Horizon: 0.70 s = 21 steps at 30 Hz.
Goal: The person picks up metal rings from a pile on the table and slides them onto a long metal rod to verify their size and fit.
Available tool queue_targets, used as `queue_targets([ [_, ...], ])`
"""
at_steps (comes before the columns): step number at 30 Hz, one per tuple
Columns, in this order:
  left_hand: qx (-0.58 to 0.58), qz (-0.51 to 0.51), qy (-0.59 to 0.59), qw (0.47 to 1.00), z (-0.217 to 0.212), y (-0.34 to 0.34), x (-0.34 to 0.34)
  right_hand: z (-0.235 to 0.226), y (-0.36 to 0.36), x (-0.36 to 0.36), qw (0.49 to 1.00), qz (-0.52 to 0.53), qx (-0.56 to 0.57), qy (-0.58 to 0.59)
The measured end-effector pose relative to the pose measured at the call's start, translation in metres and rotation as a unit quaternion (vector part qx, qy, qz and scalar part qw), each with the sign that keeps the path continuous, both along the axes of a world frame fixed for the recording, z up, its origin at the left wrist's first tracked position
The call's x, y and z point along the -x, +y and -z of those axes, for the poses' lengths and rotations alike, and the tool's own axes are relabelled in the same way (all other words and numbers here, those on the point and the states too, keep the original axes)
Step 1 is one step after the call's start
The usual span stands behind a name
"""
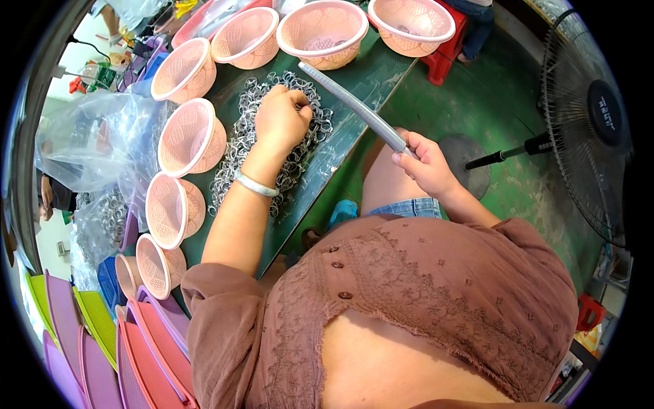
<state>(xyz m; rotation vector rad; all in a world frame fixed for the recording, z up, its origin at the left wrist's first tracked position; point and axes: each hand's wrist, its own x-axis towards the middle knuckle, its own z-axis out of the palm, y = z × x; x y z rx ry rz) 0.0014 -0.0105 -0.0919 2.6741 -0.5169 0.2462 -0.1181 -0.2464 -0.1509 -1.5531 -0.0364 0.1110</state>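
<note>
The left hand (283, 116) is closed in the heap of small silver metal rings (300, 146) on the green counter (371, 78); beside the heap, the right hand (426, 160) grips a long grey rod (351, 105) (no rings visible on it), so most seems left.

Green floor (518, 75), black standing fan (593, 116)

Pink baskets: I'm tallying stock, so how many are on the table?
8: three across the far edge, five down the left side. More may be hidden.
</note>
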Motion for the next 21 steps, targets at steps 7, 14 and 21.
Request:
queue_targets([
  [7,0.101,-0.060,0.070,0.991,-0.007,0.016,-0.002,0.002,0.002,-0.004,0.999,0.000,0.042,-0.011],
  [14,0.640,0.046,0.338,0.688,-0.009,0.042,-0.009,-0.005,0.002,-0.004,0.990,-0.014,0.113,-0.083],
  [21,0.650,0.086,0.274,0.704,-0.010,0.039,0.007,-0.014,0.008,-0.004,0.956,-0.007,0.218,-0.196],
])
